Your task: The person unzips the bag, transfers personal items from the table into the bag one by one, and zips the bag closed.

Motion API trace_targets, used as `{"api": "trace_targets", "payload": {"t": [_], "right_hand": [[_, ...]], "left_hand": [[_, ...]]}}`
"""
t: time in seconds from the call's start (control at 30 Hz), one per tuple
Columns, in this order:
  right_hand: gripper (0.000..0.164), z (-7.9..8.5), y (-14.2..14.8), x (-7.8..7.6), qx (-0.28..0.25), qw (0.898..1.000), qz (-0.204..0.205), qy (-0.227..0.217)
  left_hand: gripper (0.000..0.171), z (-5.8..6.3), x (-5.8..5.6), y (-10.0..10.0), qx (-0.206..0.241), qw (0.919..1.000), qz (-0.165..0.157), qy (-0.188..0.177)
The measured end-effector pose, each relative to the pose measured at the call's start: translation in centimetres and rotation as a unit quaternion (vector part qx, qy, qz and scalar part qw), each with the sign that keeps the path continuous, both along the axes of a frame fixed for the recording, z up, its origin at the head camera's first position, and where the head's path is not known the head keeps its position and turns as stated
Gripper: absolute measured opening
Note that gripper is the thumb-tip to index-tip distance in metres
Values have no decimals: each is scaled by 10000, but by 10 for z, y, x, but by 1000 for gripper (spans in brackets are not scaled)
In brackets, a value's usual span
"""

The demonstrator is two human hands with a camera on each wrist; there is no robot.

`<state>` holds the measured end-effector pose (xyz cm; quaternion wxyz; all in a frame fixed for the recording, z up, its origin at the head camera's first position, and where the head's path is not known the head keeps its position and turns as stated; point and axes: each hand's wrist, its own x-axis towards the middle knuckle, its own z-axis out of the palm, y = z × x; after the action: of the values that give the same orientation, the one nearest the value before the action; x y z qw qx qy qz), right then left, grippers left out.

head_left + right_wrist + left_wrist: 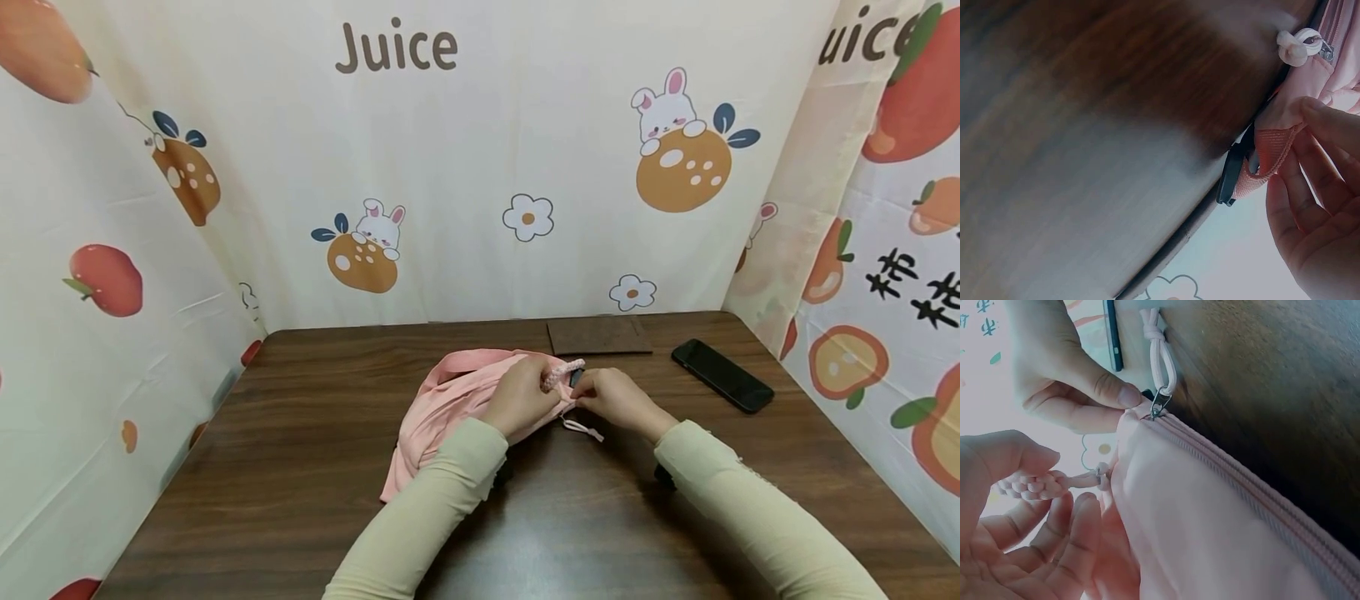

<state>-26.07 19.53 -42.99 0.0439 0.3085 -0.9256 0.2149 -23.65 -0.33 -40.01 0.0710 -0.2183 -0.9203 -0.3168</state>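
A pink zippered fabric bag (435,417) lies on the table, bunched toward its right end. My left hand (522,396) pinches a braided pink cord (1034,485) tied at the bag's edge, thumb on one side and fingers on the other. Close by, my right hand (621,402) pinches the bag's corner between thumb and fingers. Beside that thumb, a metal zipper slider (1159,405) carries a knotted pale cord loop (1155,353). In the right wrist view, a pink webbing strap (1270,150) with a black buckle (1233,172) sticks out at the corner.
A black phone (722,375) rests on the wooden table (315,400) to the right of my right hand. Behind the bag, a flat dark brown board (600,336) lies along the back edge. A printed curtain (465,158) surrounds the table's back and sides.
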Motion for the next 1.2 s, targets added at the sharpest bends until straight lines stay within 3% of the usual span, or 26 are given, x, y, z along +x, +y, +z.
{"api": "trace_targets", "payload": {"t": [0.23, 0.4, 0.63, 0.9, 1.2], "right_hand": [[6, 1, 1, 0, 9, 10000, 8, -34], [6, 1, 0, -1, 28, 10000, 29, 2], [6, 0, 1, -1, 33, 10000, -35, 1], [6, 1, 0, -1, -110, 9999, -62, -55], [13, 4, -7, 3, -295, 9973, -400, -531]], "left_hand": [[22, 8, 5, -13, -164, 9998, 77, 45], [6, 13, 10, -23, -236, 9996, 163, 66], [9, 15, 17, -31, -490, 9979, 101, 406], [12, 13, 22, -38, -388, 9968, 128, 692], [12, 10, 22, -38, -189, 9982, 138, 558]]}}
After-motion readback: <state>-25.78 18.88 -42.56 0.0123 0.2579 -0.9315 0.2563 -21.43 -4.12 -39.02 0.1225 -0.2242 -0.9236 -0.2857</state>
